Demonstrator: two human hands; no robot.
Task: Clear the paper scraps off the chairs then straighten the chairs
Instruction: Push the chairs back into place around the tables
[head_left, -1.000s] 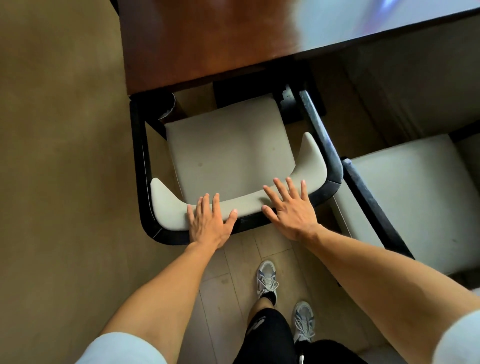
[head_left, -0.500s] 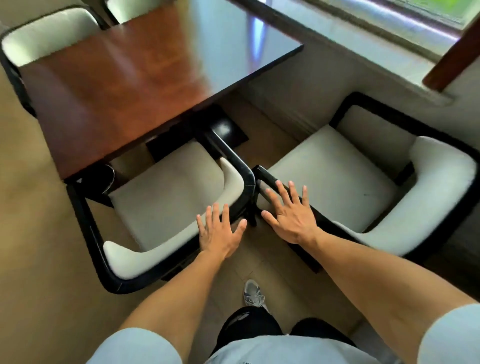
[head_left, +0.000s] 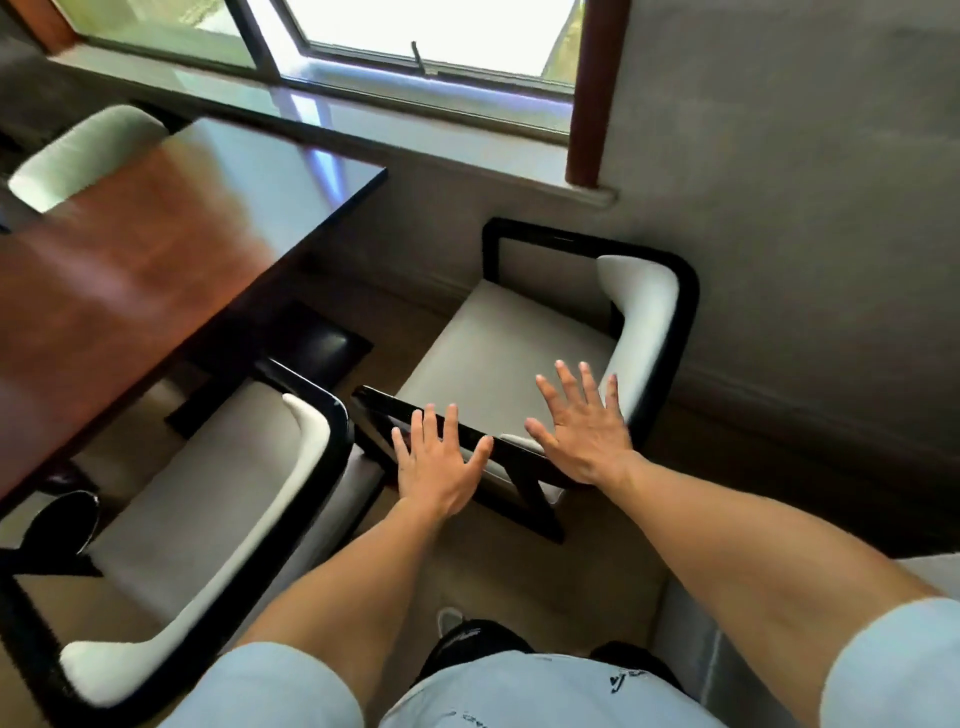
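Observation:
Two black-framed chairs with cream cushions stand by the table. The left chair (head_left: 218, 499) is tucked under the table's near edge. The right chair (head_left: 498, 343) stands turned, its backrest toward the wall on the right. My left hand (head_left: 441, 462) is over that chair's near black armrest with fingers spread. My right hand (head_left: 582, 421) hovers flat over the seat's near corner by the curved cream backrest (head_left: 644, 312). Whether either palm touches the chair I cannot tell. Neither hand holds anything. No paper scraps show on either seat.
A glossy brown table (head_left: 130, 270) fills the left. A third chair's cream backrest (head_left: 78, 156) shows beyond it. A window and sill (head_left: 415, 104) run along the back, a grey wall (head_left: 805, 234) on the right. My legs and one shoe (head_left: 449, 621) are below.
My view swung from the left chair to the right one. Both hands left the left chair's backrest and moved right, now spread over the right chair's armrest and seat.

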